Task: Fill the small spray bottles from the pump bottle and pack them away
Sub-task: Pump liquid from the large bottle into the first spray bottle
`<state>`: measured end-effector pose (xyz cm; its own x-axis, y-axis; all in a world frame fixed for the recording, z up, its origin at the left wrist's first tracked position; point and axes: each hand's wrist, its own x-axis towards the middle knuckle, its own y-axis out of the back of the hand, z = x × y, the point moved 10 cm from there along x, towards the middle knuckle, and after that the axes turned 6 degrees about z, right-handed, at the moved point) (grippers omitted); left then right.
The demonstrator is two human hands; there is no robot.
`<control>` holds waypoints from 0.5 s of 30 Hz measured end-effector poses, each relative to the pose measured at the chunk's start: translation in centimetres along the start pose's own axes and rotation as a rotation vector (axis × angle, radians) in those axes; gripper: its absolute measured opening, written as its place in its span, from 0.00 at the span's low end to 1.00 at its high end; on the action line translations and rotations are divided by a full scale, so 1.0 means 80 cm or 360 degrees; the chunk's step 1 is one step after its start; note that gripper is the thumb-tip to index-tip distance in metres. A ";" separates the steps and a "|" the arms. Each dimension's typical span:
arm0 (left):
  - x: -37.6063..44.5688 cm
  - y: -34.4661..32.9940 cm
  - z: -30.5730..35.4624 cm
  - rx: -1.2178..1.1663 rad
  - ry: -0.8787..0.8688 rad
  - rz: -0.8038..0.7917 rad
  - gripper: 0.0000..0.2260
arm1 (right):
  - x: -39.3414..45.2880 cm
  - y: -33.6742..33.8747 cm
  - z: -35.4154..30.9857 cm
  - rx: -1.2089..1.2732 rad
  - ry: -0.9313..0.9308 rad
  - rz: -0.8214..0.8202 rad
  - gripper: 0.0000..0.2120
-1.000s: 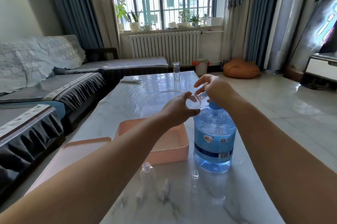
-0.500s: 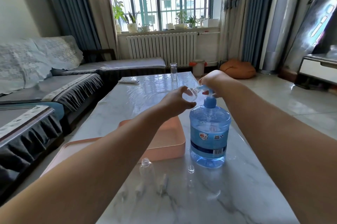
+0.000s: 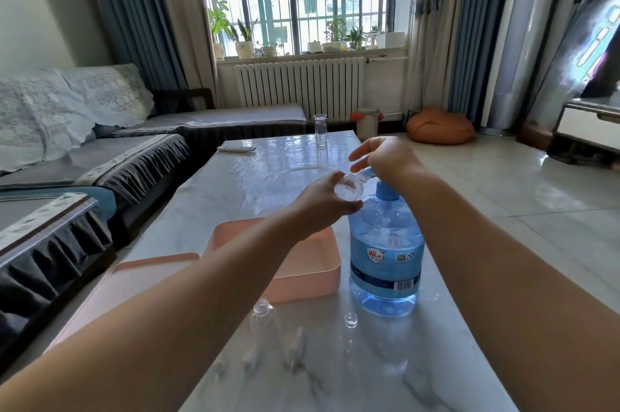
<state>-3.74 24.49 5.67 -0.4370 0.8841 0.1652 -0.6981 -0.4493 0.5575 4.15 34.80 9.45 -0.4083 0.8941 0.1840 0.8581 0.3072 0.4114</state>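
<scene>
A big blue pump bottle (image 3: 385, 253) stands on the marble table (image 3: 235, 183). My right hand (image 3: 385, 156) rests on its blue pump head, palm down with the fingers spread. My left hand (image 3: 322, 201) holds a small clear spray bottle (image 3: 349, 188) against the pump's spout. Another small clear bottle (image 3: 263, 321) stands uncapped near the table's front. Beside it lie clear spray tops (image 3: 295, 348) and a small clear cap (image 3: 351, 319). A pink tray (image 3: 312, 270) sits left of the pump bottle, partly behind my left arm.
A pink lid (image 3: 134, 280) lies at the table's left edge. A tall clear glass (image 3: 320, 130) and a remote (image 3: 236, 149) are at the far end. A grey sofa (image 3: 100, 156) runs along the left; tiled floor lies to the right.
My right hand has pressed lower onto the pump head and its fingers have spread. My left hand keeps the small bottle at the spout. The view has shifted slightly.
</scene>
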 end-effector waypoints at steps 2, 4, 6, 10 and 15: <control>-0.003 -0.003 -0.002 -0.0003 0.0014 -0.0013 0.17 | -0.004 -0.003 0.003 0.0002 -0.0002 -0.0013 0.21; -0.006 -0.003 0.001 -0.0005 0.0016 -0.0016 0.16 | -0.001 -0.006 0.002 -0.0024 -0.0056 -0.0062 0.21; -0.008 0.001 0.004 -0.0019 0.0007 -0.0001 0.16 | 0.000 -0.009 -0.001 -0.0124 -0.0135 -0.0147 0.19; -0.006 0.006 0.012 -0.0031 -0.0021 0.0021 0.16 | -0.004 -0.003 -0.016 -0.0243 -0.0123 -0.0199 0.16; 0.001 0.003 0.004 -0.0067 -0.0045 0.0000 0.15 | -0.004 -0.002 -0.011 0.0065 -0.0020 -0.0131 0.18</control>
<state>-3.77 24.52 6.04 -0.4212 0.8871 0.1888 -0.7215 -0.4538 0.5230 3.90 34.16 10.08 -0.4743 0.8692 0.1397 0.8339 0.3927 0.3878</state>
